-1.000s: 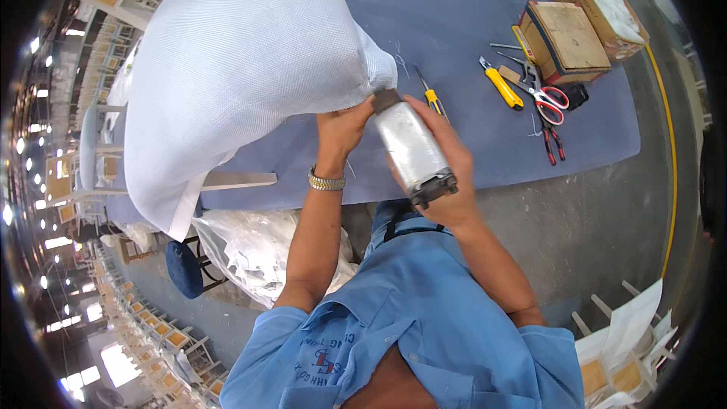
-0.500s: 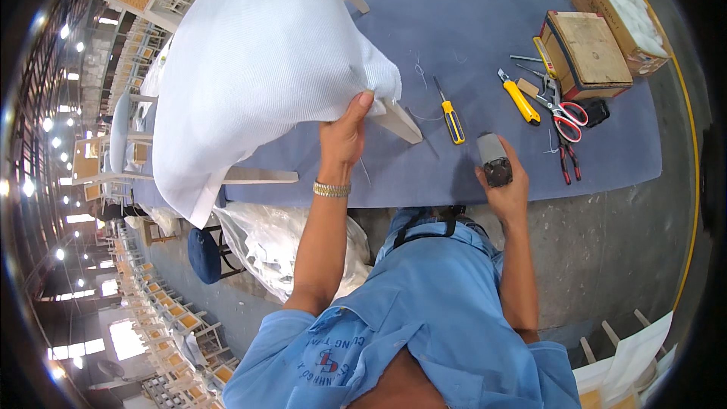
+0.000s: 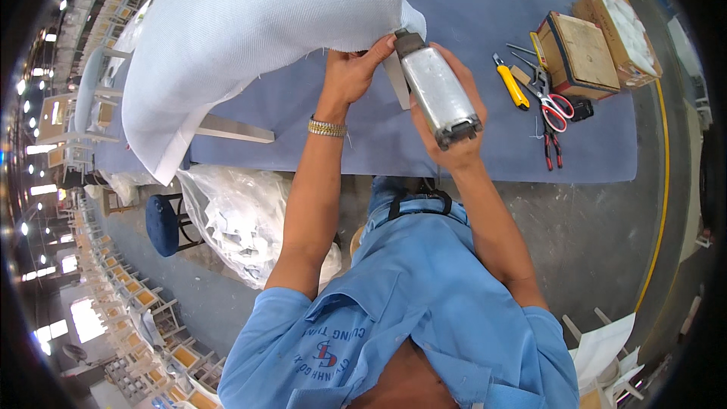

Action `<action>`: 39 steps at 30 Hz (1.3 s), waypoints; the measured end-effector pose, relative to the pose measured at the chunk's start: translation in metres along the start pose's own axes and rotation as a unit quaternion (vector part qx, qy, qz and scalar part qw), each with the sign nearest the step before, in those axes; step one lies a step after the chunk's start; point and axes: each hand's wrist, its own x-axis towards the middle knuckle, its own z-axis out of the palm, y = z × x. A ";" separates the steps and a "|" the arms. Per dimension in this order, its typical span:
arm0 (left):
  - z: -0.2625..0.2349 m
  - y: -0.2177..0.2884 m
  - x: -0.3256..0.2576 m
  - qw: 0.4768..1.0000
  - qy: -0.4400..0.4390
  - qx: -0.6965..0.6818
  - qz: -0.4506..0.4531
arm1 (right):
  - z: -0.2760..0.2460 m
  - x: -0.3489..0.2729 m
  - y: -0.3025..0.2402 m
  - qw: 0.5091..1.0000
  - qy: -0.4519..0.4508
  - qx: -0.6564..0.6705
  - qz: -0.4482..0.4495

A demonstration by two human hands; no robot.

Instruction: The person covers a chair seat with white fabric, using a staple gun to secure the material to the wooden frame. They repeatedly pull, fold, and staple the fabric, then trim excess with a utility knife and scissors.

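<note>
A chair part covered in pale blue-white fabric (image 3: 265,23) rests on the table at upper left. One pale wooden leg (image 3: 235,129) sticks out below it, and another leg (image 3: 394,82) shows beside the tool. My left hand (image 3: 351,77) is closed on the fabric's lower edge, thumb on top; its other fingers are partly hidden under the cloth. In my right hand (image 3: 459,153) is a grey metal staple gun (image 3: 438,89). Its nose meets the fabric corner right by my left thumb; whether it presses on the cloth I cannot tell.
The blue-covered table (image 3: 485,7) carries a yellow utility knife (image 3: 513,85), red-handled scissors (image 3: 558,108), red-handled pliers (image 3: 553,150) and a wooden-topped box (image 3: 579,53) at right. Behind it stands a carton with white stuffing (image 3: 625,26). Clear plastic sheeting (image 3: 235,220) lies below the table's front edge.
My right hand has brought the staple gun up and left from the table's front to the fabric corner. The yellow screwdriver is now hidden behind it. My left hand still grips the fabric edge.
</note>
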 end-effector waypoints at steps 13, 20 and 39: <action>-0.006 -0.010 0.003 0.998 -0.021 -0.062 -0.007 | 0.020 -0.004 -0.001 0.999 0.037 -0.027 -0.021; -0.013 -0.013 0.002 0.996 -0.036 -0.078 -0.019 | 0.028 -0.006 0.003 0.998 0.054 -0.018 -0.009; -0.005 -0.022 -0.001 0.990 -0.062 -0.085 0.090 | 0.056 -0.017 0.033 0.993 0.091 -0.029 -0.064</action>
